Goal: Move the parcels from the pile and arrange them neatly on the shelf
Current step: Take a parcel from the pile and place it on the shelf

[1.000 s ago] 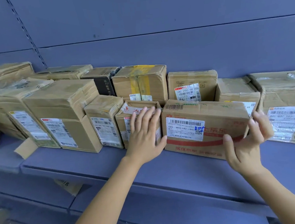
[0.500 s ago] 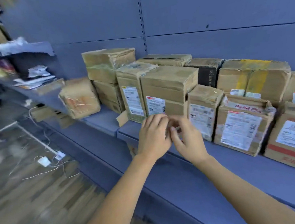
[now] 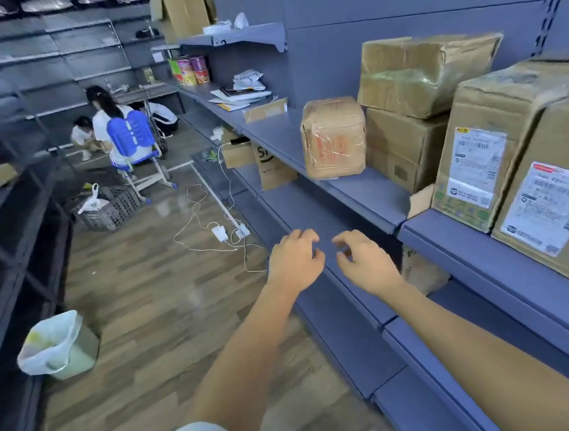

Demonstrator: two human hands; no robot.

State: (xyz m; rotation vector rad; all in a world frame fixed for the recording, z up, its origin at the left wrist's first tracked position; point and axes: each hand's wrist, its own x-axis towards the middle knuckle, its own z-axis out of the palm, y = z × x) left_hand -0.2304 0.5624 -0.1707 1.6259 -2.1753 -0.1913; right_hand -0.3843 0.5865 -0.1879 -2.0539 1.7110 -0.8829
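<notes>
Several parcels [image 3: 478,164] stand in a row on the shelf [image 3: 482,253] at right; the pile is out of view, so the remainder cannot be judged.

Left hand [image 3: 294,262] and right hand [image 3: 366,263] hover near the shelf edge, fingers [image 3: 304,236] loosely curled, holding nothing; half a second ago the hands touched, now they are apart; the view has swung left, probably toward the pile.

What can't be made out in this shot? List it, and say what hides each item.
- Head view: the print on the white label of the tall parcel is too blurred to read.
- Head view: the rightmost parcel is cut off by the right frame edge.
- Head view: the box on the lower level is mostly hidden by the shelf above it.
- The pile to draw from lies outside the frame.
</notes>
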